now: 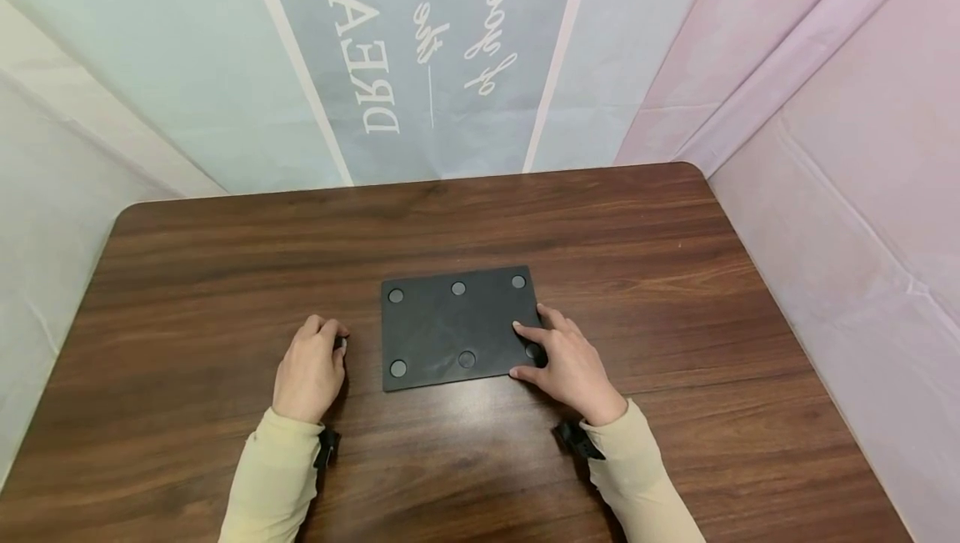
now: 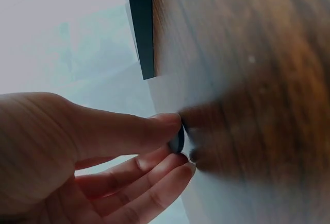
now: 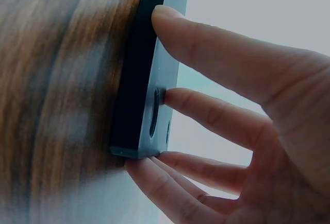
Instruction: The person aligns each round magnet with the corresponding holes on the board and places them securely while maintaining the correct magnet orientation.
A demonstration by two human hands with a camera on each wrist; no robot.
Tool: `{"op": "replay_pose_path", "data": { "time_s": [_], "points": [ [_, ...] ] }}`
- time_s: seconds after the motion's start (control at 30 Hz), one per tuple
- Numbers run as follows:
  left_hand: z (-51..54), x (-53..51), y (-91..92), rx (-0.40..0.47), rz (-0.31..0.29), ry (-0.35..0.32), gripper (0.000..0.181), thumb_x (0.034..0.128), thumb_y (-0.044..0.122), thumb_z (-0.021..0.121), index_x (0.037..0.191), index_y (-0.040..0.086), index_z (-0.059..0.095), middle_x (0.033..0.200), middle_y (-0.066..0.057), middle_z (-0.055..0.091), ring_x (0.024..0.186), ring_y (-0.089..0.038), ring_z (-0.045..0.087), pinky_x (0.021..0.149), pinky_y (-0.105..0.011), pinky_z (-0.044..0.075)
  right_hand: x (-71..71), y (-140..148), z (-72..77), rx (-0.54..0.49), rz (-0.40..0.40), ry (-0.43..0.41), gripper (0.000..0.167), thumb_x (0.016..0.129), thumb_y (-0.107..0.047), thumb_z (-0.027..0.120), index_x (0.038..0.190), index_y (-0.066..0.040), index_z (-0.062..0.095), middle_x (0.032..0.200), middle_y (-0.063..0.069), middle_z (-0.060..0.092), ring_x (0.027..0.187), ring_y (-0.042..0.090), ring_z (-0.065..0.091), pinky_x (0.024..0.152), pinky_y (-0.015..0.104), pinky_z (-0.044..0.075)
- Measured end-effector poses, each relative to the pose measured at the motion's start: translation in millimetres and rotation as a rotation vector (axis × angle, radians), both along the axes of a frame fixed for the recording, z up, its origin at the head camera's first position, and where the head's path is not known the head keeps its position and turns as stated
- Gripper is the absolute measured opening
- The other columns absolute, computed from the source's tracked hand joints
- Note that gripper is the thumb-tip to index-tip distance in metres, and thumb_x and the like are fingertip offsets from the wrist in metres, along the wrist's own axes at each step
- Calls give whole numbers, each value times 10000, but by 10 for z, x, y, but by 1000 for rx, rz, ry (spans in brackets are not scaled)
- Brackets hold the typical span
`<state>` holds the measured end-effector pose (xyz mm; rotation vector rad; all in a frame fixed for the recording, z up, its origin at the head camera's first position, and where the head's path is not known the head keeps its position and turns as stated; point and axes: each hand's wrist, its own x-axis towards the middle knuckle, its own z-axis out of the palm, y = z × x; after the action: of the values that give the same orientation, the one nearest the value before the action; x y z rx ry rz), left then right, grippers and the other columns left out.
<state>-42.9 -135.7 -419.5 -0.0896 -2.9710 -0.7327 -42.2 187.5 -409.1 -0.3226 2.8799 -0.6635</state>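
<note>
A flat black rectangular board lies on the table, with several round grey spots set in its top face in two rows. At its near right corner my right hand holds it. In the right wrist view the thumb is against the long side, one finger touches the top beside a round recess, and other fingers lie against the short side. Left of the board, apart from it, my left hand pinches a small dark disc between thumb and fingertips, close to the tabletop.
The brown wood-grain table has rounded far corners. A printed cloth backdrop with lettering hangs behind its far edge, and pale cloth walls stand along the sides. Each wrist wears a black strap.
</note>
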Motion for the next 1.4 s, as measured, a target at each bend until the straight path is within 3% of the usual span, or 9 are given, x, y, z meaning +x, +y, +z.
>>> {"op": "replay_pose_path", "data": {
  "time_s": [0.3, 0.6, 0.93, 1.4],
  "points": [
    [9, -53, 1, 31, -20, 2, 134, 820, -95, 656, 941, -39, 655, 946, -206, 574, 827, -378, 610, 694, -519, 528, -43, 8, 25, 4, 3, 23, 622, 733, -310, 838, 1293, -138, 628, 1453, 257, 405, 1256, 462, 461, 852, 580, 500],
    [25, -41, 8, 46, -92, 38, 149, 806, -117, 661, 912, -15, 642, 875, -159, 631, 788, -339, 644, 651, -472, 536, -74, 26, 47, 3, 6, 28, 633, 730, -333, 837, 1297, -149, 624, 1456, 255, 402, 1259, 474, 457, 870, 602, 485],
    [25, -13, 12, 32, -89, 7, 142, 826, -81, 660, 944, -2, 671, 915, -160, 641, 802, -357, 653, 645, -490, 536, -60, 14, 34, -2, 1, 19, 637, 719, -335, 845, 1290, -155, 631, 1454, 249, 408, 1249, 465, 469, 871, 593, 486],
    [-3, 71, 34, 54, -92, 15, 128, 826, -92, 652, 925, -17, 681, 882, -147, 627, 783, -345, 652, 668, -478, 538, -6, 2, 1, -1, 2, -7, 624, 731, -324, 838, 1294, -155, 628, 1456, 243, 408, 1254, 459, 466, 875, 595, 483]
  ]
}}
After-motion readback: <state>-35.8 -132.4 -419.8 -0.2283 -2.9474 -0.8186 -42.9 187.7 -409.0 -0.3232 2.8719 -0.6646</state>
